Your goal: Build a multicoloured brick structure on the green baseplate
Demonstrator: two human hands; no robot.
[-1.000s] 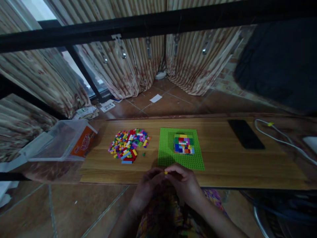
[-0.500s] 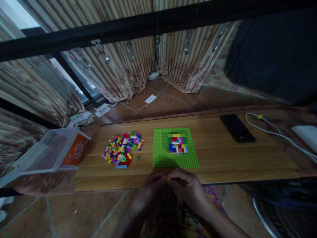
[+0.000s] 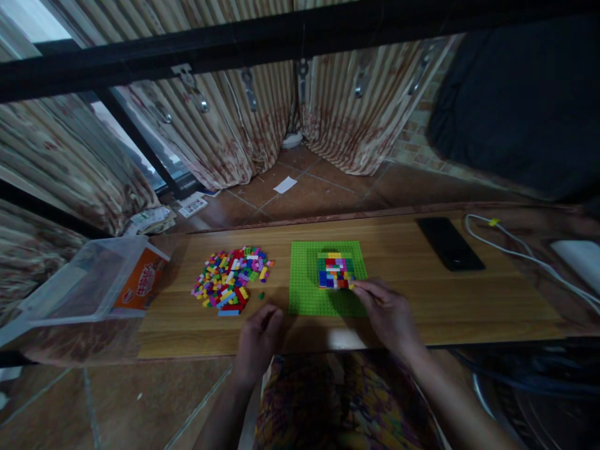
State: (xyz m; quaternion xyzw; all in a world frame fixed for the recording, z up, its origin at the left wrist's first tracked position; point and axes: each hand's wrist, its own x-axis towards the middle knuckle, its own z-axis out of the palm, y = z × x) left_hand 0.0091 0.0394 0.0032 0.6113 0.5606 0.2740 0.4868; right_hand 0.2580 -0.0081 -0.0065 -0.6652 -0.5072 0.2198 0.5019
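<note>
On the green baseplate (image 3: pixel 304 294) sits a block of many-coloured toy bricks (image 3: pixel 335 270), built up in a roughly square shape. My right hand (image 3: pixel 388 311) reaches in from the right, thumb and forefinger pinched on a small yellow brick (image 3: pixel 351 285) at the build's near right corner. Whether that brick is pressed onto the build cannot be made out. My left hand (image 3: pixel 259 334) rests by the table's near edge, left of the baseplate, its fingers curled in with nothing visible in them. A loose pile of bricks (image 3: pixel 229 278) lies beyond it to the left.
One small green brick (image 3: pixel 261 295) lies apart from the pile. A clear plastic box (image 3: pixel 89 287) with an orange label stands at the table's left end. Toward the right are a black phone (image 3: pixel 449 244) and a white cable (image 3: pixel 525 244). A dark bar (image 3: pixel 262 47) crosses above.
My hands have parted from in front of the baseplate. The right one has carried the yellow brick forward to the build's corner; the left has moved left toward the pile.
</note>
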